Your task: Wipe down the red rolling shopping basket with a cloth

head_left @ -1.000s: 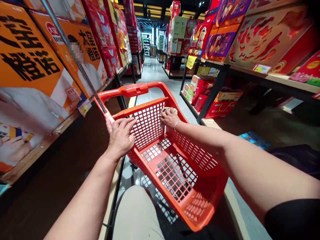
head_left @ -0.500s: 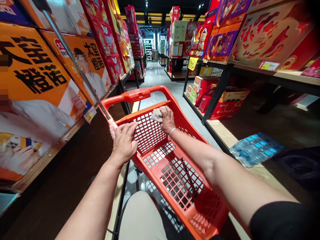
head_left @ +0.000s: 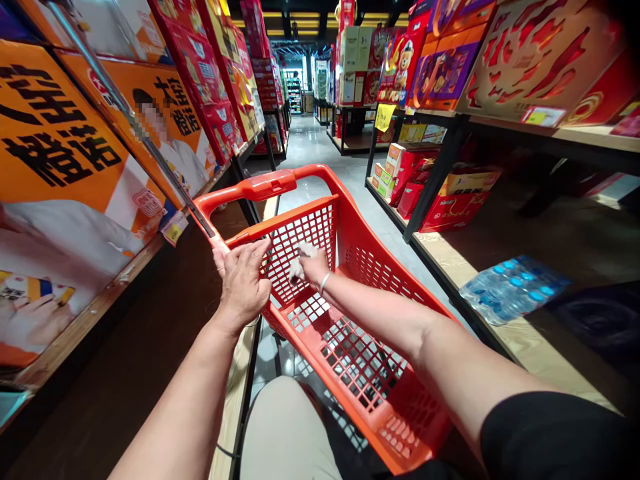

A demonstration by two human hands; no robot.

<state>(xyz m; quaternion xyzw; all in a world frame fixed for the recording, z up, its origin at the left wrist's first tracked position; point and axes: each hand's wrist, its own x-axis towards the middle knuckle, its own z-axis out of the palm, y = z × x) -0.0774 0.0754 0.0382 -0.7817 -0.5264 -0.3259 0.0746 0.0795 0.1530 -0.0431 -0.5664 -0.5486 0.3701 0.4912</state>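
An orange plastic shopping cart (head_left: pixel 367 417) stands in front of me, its basket a lattice of square holes. My left hand (head_left: pixel 243 283) is closed over the cart's left rim, below the handle (head_left: pixel 260 185). Inside the basket, my right hand (head_left: pixel 315 267) presses a crumpled greyish-white cloth (head_left: pixel 297 271) against the far lattice panel (head_left: pixel 285 250). A light band circles my right wrist. The right fingers are partly hidden and slightly blurred. A metal pole (head_left: pixel 150 143) rises from the cart's left side, near the handle.
Orange cartons (head_left: pixel 65 127) fill the shelf close on my left. Shelves on the right hold gift boxes (head_left: pixel 540 57), red bags (head_left: pixel 460 200) and a pack of water bottles (head_left: pixel 515 287). A tiled aisle (head_left: pixel 307 137) runs ahead. My knee (head_left: pixel 285 433) is beside the cart.
My right hand has moved left and down across the lattice panel with the cloth. The left hand stays on the rim. The view has shifted slightly.
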